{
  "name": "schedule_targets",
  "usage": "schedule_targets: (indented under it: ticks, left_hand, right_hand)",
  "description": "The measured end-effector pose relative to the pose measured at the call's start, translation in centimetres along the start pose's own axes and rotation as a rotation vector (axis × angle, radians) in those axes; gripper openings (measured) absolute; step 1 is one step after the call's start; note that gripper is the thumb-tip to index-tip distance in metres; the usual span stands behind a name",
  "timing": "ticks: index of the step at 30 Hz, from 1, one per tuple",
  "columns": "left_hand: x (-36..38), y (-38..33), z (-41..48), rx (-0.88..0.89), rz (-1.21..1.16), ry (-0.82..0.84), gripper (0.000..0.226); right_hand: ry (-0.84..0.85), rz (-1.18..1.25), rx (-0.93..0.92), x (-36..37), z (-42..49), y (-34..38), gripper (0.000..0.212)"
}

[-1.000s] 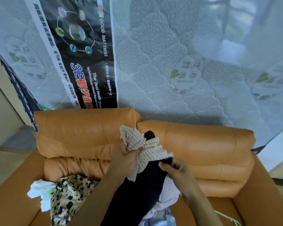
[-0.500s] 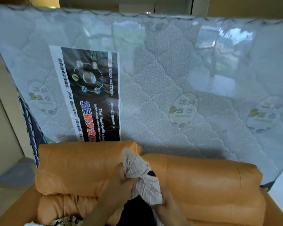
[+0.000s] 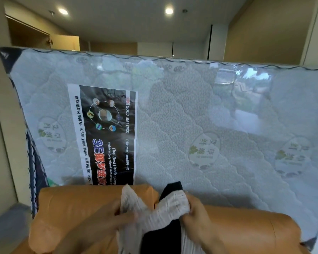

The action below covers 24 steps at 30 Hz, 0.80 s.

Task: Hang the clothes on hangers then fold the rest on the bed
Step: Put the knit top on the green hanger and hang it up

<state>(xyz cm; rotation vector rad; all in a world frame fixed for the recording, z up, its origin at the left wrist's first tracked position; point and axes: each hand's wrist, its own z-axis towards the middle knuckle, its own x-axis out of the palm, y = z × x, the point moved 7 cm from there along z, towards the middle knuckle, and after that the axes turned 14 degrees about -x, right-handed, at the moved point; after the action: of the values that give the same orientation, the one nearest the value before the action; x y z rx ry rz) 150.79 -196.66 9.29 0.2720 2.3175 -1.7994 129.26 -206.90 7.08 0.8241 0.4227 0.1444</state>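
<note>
While it was held before the orange sofa [image 3: 77, 209], a cream knitted garment [image 3: 154, 217] was found gripped at both upper edges: the left hand [image 3: 116, 217] was closed on one side, the right hand [image 3: 196, 215] on the other. A black garment [image 3: 163, 235] (partly covered) was seen between them. A wrapped mattress [image 3: 191, 116] was noted behind.

On the dark label [image 3: 106, 136] stuck to the wrapped mattress [image 3: 191, 110], "GOOD MATTRESS", a large "3E", "The Best Health Sleep" and columns of Chinese characters were printed sideways. Green Chinese characters were stamped in round emblems [image 3: 204, 151] on the quilting, too blurred to be read.
</note>
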Motion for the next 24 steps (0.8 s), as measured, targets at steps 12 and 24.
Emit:
schedule_targets:
  ticks: [12,24]
  left_hand:
    - [0.4,-5.7,7.3,0.252,0.472,-0.143,0.087]
    - [4.5,-10.2,7.9,0.267,-0.064,-0.188,0.037]
  right_hand:
    - [0.136,0.058,-0.202,-3.9,8.8,9.1,0.015]
    - [-0.044,0.085,-0.088,-8.3,11.2,8.8,0.018]
